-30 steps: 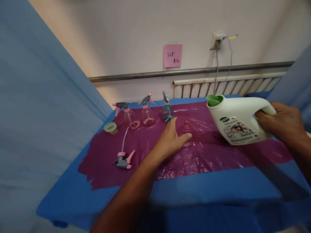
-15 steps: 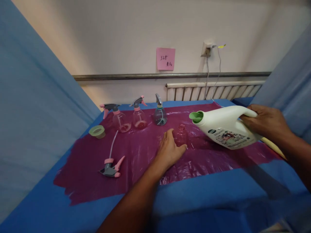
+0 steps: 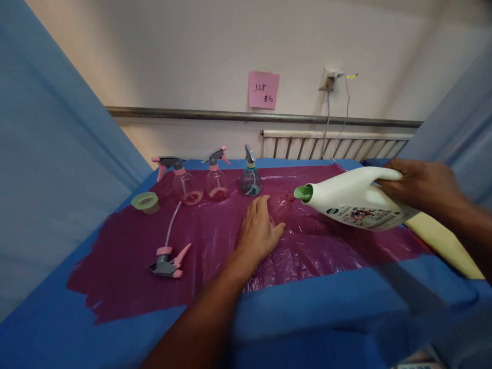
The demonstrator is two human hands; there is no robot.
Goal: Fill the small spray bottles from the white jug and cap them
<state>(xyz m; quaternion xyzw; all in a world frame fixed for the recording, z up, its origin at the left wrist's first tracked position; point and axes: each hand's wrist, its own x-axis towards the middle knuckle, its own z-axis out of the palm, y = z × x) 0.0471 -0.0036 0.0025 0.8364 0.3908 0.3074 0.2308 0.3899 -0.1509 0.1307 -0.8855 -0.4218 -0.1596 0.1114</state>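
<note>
My left hand [image 3: 261, 228] is wrapped round a clear pink spray bottle [image 3: 280, 206] without its top, tilted so its neck leans right. In my right hand [image 3: 417, 182], by its handle, is a white jug [image 3: 349, 197] with a green spout, tipped to the left. The spout is right by the bottle's mouth; I cannot tell if they touch, and no stream of liquid shows. A loose pink and grey spray head [image 3: 166, 265] with its tube lies on the purple plastic sheet [image 3: 126, 266], left of my left arm.
Two pink-collared spray bottles [image 3: 187, 189] [image 3: 217, 183] and a bluish spray bottle [image 3: 251, 180] stand along the back. A pale green cup [image 3: 146, 202] is at the left. A yellow cloth-like thing [image 3: 442, 243] lies at the right. Blue curtains [image 3: 57, 128] hang on both sides.
My left hand has tilted the pink bottle to the right, from upright. The jug's spout has come down and left, close to the bottle's neck. My view has shifted slightly.
</note>
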